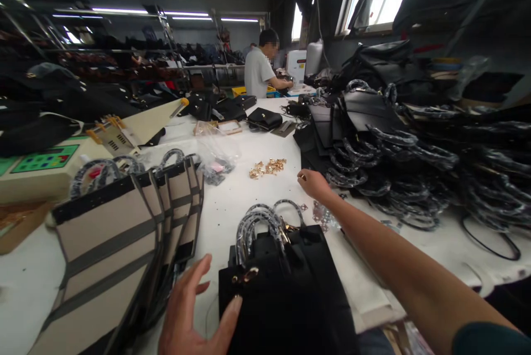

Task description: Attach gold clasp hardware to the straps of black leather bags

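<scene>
A stack of black handbag panels [286, 305] lies before me, with plastic-wrapped handles [259, 228] rising at its far edge. Gold-coloured metal fittings [251, 274] show near its upper left corner. My left hand [197, 316] is open at the left edge of the stack, thumb and fingers spread; the thumb tip overlaps the top panel, but I cannot tell whether it touches. My right hand [314, 183] reaches forward over the white table, fingers pinched together around something too small to name. To its left lies a loose heap of small gold metal pieces [267, 167].
Beige-and-black bag panels [110, 239] lean in a row at left, near a machine with a green control panel [45, 159]. Black panels with wrapped handles [369, 117] are piled high at right. A co-worker [258, 73] stands at a white machine [296, 67] beyond the white table [232, 205].
</scene>
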A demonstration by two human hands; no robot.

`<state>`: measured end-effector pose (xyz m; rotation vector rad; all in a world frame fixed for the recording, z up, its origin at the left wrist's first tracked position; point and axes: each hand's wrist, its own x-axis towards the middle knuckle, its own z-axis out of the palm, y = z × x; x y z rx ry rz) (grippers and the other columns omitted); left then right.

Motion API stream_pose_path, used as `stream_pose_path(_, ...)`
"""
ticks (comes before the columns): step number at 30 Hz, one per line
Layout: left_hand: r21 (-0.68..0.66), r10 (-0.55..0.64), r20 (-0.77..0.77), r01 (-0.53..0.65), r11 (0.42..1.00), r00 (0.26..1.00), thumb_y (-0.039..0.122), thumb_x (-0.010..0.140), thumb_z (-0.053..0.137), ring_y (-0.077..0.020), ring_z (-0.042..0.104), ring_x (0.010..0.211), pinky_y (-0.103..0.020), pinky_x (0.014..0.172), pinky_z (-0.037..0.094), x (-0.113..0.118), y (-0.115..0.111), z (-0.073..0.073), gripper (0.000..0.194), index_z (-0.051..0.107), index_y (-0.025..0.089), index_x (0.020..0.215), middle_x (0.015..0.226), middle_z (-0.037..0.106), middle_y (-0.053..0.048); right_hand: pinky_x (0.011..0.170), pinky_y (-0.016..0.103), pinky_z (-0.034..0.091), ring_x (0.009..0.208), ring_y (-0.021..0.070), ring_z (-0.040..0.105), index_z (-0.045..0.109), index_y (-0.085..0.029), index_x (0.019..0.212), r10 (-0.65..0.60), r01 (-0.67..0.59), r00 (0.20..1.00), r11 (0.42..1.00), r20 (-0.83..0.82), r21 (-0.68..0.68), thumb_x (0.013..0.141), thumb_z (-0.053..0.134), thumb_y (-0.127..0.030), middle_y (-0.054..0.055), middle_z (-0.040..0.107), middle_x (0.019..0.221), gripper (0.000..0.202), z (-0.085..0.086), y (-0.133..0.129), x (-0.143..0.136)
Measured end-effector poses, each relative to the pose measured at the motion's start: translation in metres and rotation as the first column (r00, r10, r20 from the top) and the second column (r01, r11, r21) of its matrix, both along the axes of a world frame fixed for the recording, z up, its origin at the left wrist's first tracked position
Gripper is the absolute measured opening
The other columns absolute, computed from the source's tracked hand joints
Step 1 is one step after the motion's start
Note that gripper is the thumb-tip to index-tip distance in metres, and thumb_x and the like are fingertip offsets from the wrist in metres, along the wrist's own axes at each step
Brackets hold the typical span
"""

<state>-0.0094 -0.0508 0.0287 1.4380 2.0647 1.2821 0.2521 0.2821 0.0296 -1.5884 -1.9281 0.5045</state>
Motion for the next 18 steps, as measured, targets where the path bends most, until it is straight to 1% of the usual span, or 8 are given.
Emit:
stream_pose_path(2,0.175,-0.054,-0.276,0.105,0.979,0.96,0.043,0.092,0.068,-0.0278,0.061,0.122,-0.05,0.113,0.051,0.008,-0.002,0.014,0.057,0.049,0.033,0.145,0.144,0.056,-0.006,0.079,0.027,0.051,0.085,0.0163,0.069,0.073,-0.019,0.106,0.026,-0.023,0.996,0.999,-0.082,0.032,0.093,0.059,-0.026,0.005,0.076,0.093,0.02,0.014,-0.031,0.008)
stream_pose_path(4,0.279,-0.162,-0.459,0.315,0.907,0.873,0.027,0.095,0.065,-0.0225,0.058,0.125,-0.039,0.115,0.047,0.018,0.001,0.029,0.047,0.053,0.028,0.141,0.135,0.06,-0.006,0.082,0.027,0.053,0.092,0.0157,0.069,0.072,-0.022,0.106,0.082,-0.065,0.98,0.993,-0.181,0.101,0.095,0.061,-0.036,0.004,0.076,0.102,0.021,0.028,-0.081,0.015)
stream_pose_path(7,0.245,-0.305,-0.571,0.512,0.823,0.762,0.02,0.096,0.064,-0.0185,0.058,0.123,-0.033,0.112,0.047,0.031,0.015,0.041,0.039,0.056,0.023,0.135,0.128,0.064,-0.006,0.083,0.03,0.054,0.101,0.0195,0.066,0.077,-0.025,0.09,0.202,-0.109,0.899,0.963,-0.389,0.248,0.087,0.074,-0.041,0.005,0.072,0.109,0.017,0.036,-0.174,0.02)
stream_pose_path(9,0.168,-0.355,-0.593,0.542,0.823,0.723,0.023,0.098,0.061,-0.0201,0.058,0.124,-0.038,0.112,0.048,0.037,0.03,0.043,0.036,0.057,0.022,0.133,0.129,0.066,-0.007,0.076,0.029,0.054,0.086,0.0172,0.065,0.08,-0.027,0.086,0.204,-0.136,0.842,0.976,-0.5,0.169,0.086,0.076,-0.041,0.003,0.069,0.089,0.014,0.028,-0.232,0.021)
stream_pose_path(11,0.076,-0.384,-0.645,0.556,0.828,0.66,0.026,0.098,0.06,-0.0244,0.054,0.132,-0.046,0.116,0.046,0.041,0.047,0.046,0.04,0.055,0.019,0.137,0.14,0.062,-0.009,0.062,0.026,0.052,0.068,0.013,0.063,0.081,-0.027,0.088,0.154,-0.231,0.777,0.972,-0.61,-0.049,0.086,0.077,-0.045,0.001,0.069,0.082,0.018,0.01,-0.275,0.02)
stream_pose_path(14,-0.123,-0.49,-0.728,0.611,0.782,0.48,0.03,0.098,0.058,-0.0297,0.039,0.149,-0.056,0.127,0.031,0.049,0.072,0.056,0.051,0.049,0.017,0.146,0.159,0.049,-0.01,0.052,0.024,0.049,0.055,0.0094,0.061,0.081,-0.025,0.092,0.106,-0.311,0.747,0.928,-0.657,-0.204,0.089,0.072,-0.048,0.002,0.072,0.088,0.025,-0.017,-0.307,0.014)
stream_pose_path(16,-0.267,-0.606,-0.711,0.659,0.703,0.358,0.032,0.098,0.059,-0.0299,0.041,0.148,-0.059,0.128,0.025,0.056,0.086,0.065,0.045,0.055,0.019,0.142,0.155,0.055,-0.008,0.064,0.025,0.053,0.066,0.0116,0.066,0.08,-0.025,0.092,0.172,-0.29,0.796,0.95,-0.58,-0.116,0.091,0.07,-0.042,0.002,0.073,0.088,0.02,-0.025,-0.312,0.009)
stream_pose_path(18,-0.354,-0.679,-0.675,0.682,0.64,0.288,0.033,0.097,0.063,-0.0289,0.054,0.134,-0.059,0.125,0.028,0.062,0.096,0.074,0.03,0.066,0.022,0.125,0.136,0.068,-0.005,0.075,0.025,0.052,0.077,0.0132,0.068,0.078,-0.024,0.085,0.22,-0.263,0.844,0.965,-0.489,-0.021,0.091,0.071,-0.034,0.001,0.072,0.085,0.014,-0.024,-0.312,0.005)
